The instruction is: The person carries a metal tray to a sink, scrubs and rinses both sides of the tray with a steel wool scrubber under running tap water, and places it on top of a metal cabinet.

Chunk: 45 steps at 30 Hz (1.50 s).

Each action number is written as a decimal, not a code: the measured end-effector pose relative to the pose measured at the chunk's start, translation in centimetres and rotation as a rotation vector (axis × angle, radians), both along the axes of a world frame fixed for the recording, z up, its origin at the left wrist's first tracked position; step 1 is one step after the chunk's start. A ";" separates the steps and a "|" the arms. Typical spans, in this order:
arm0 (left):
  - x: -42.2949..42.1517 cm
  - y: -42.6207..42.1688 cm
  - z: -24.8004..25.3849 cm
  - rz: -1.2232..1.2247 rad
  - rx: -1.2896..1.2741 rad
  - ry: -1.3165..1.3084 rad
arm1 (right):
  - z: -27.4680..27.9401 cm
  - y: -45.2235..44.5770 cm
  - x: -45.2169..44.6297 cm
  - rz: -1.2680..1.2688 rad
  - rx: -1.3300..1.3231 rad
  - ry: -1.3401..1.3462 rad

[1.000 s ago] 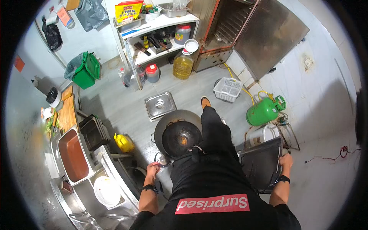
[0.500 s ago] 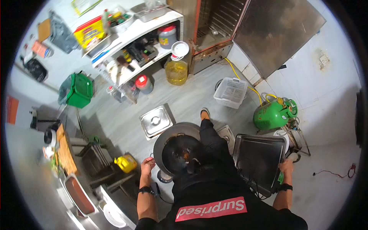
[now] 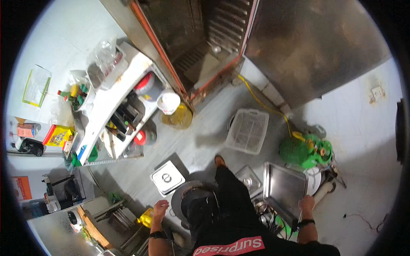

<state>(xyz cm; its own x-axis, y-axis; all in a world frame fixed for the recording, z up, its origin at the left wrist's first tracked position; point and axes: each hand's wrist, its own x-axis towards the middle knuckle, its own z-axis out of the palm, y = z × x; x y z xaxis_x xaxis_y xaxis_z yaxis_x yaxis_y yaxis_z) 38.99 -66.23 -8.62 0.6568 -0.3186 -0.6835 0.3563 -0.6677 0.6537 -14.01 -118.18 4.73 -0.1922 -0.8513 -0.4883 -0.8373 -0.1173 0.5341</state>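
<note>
My right hand is closed on the right edge of a large rectangular metal tray, which is tilted beside my leg. On the other side, my left hand hangs with its fingers loosely apart and nothing in it. The dark wok is on the floor near my left hand, partly hidden by my body. A square steel pan with a lid lies beyond the wok. Another steel lid is on the floor to the left of the tray.
Ahead stands an open metal cabinet with its door swung right. A white basket, an oil jug and a green gas cylinder with a yellow hose are on the floor. Shelves stand at left.
The view has turned and moved nearer the open cabinet. The tray stays in my right hand, now farther forward from my body. My left hand has come away from the round lid near the wok.
</note>
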 end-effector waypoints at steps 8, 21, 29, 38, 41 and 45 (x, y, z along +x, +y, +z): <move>6.8 -9.4 1.6 -0.141 -0.034 -0.085 | 4.0 -5.1 -1.5 -0.044 -0.179 -0.042; 17.9 -30.3 -2.8 -0.621 -0.179 -0.042 | 12.1 -3.3 -4.7 0.092 -0.982 -0.468; 16.4 -41.9 1.2 -0.889 -0.381 0.186 | 22.8 -4.5 5.8 -0.240 -0.962 -0.780; 5.0 -49.4 8.1 -0.741 -0.459 1.059 | 18.1 -5.2 14.0 -0.458 -1.074 -1.511; 4.1 -49.3 11.3 -0.426 -0.696 0.944 | 19.9 -1.9 20.2 -0.618 -1.038 -1.617; 6.2 -50.8 7.9 -0.381 -0.556 0.808 | 19.5 -0.1 22.2 -0.405 -0.804 -1.692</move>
<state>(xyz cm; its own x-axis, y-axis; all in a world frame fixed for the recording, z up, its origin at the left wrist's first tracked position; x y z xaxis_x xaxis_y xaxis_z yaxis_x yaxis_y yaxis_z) 45.23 -117.03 -0.67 -0.1388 -0.8112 -0.5681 0.6527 -0.5063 0.5636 8.22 -118.33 24.27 -0.2239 -0.9715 0.0773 -0.3754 0.0128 -0.9268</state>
